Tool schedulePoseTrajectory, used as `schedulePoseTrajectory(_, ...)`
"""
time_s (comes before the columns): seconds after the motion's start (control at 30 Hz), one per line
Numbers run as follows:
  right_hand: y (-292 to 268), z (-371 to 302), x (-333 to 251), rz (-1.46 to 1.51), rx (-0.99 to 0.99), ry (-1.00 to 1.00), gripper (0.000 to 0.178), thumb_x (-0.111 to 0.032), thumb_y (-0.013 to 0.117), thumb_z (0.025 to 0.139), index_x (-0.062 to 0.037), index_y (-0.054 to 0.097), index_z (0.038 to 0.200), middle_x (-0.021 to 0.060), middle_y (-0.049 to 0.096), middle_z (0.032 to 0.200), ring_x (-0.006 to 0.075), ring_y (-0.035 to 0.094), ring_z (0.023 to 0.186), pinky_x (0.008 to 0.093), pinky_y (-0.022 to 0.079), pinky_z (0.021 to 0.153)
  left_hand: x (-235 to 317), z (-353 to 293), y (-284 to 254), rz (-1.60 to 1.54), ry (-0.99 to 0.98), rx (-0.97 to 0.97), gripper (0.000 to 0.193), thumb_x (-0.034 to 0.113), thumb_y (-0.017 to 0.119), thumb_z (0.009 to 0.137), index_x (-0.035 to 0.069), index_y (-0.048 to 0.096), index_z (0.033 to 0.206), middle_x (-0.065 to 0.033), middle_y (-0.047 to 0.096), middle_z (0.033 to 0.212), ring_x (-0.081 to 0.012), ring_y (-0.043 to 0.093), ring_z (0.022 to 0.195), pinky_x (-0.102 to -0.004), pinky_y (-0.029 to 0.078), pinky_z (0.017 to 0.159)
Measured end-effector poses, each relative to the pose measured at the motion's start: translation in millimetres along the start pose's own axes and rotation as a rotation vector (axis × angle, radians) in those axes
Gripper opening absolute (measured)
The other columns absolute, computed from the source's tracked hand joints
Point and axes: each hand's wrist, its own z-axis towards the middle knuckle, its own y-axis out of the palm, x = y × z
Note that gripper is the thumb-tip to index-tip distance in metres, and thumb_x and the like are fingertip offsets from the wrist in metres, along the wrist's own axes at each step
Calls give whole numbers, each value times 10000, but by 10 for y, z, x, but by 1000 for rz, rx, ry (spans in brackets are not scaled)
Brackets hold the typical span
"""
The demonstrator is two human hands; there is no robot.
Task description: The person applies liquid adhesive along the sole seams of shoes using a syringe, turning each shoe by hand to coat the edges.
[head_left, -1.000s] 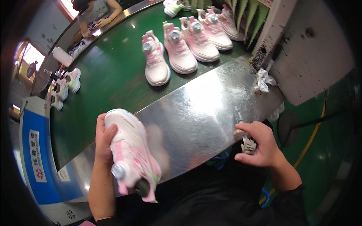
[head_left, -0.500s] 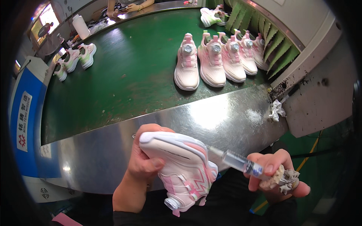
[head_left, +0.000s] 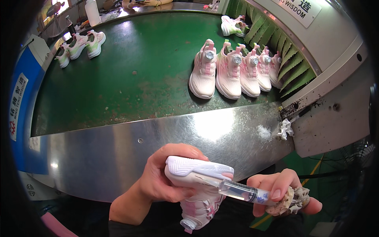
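Observation:
My left hand is closed round the toe end of a pink and white sneaker, held upside down and tilted, its white sole facing up and its dial closure hanging low. In my right hand is a clear syringe, pointing left, its tip at the seam between sole and upper. Whether the tip touches the shoe I cannot tell. A crumpled, dirty whitish wad is also held in the right hand, around the plunger end.
Several pink and white sneakers stand in a row on the green conveyor belt, beside green strip curtains. More shoes sit far left. A metal ledge fronts the belt, with crumpled tissue at its right end. Another person's hands show at the back.
The sneaker has turned so more of its sole faces up and has shifted lower. The syringe tip has moved left along the sole's edge. My view has shifted slightly.

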Motion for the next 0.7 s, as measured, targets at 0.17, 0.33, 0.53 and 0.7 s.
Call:
schedulePoseTrajectory(0.17, 9, 4, 65, 10, 50, 12, 663, -625, 564, 837, -32, 540, 1132, 230, 658, 940, 307, 546, 939, 448, 394, 873, 1, -26, -1, -7, 13, 3, 606, 19, 781, 609, 26, 492, 1142, -237, 607, 1057, -368, 622, 1024, -472, 526, 885)
schedulePoseTrajectory(0.33, -28, 15, 19, -12, 7, 31, 672, -618, 585, 827, -24, 545, 1139, 237, 660, 948, 308, 550, 941, 450, 399, 866, -21, -33, 29, -59, -7, 38, 599, 21, 779, 611, 17, 497, 1139, -241, 606, 1060, -365, 625, 1019, -469, 530, 881)
schedulePoseTrajectory(0.53, -37, -10, 41, -35, 5, 10, 671, -618, 592, 822, -23, 557, 1130, 244, 659, 965, 305, 552, 935, 434, 405, 856, 5, -53, 42, -89, 2, 67, 573, 42, 778, 644, -7, 495, 1140, -243, 606, 1058, -381, 618, 1032, -476, 536, 866)
schedulePoseTrajectory(0.7, 16, -127, 11, -68, 100, -25, 667, -620, 592, 821, -29, 564, 1127, 235, 663, 977, 283, 546, 935, 399, 401, 841, -18, 14, 67, -138, -40, 120, 596, 100, 799, 670, -8, 475, 1159, -253, 598, 1050, -380, 625, 1004, -476, 538, 849)
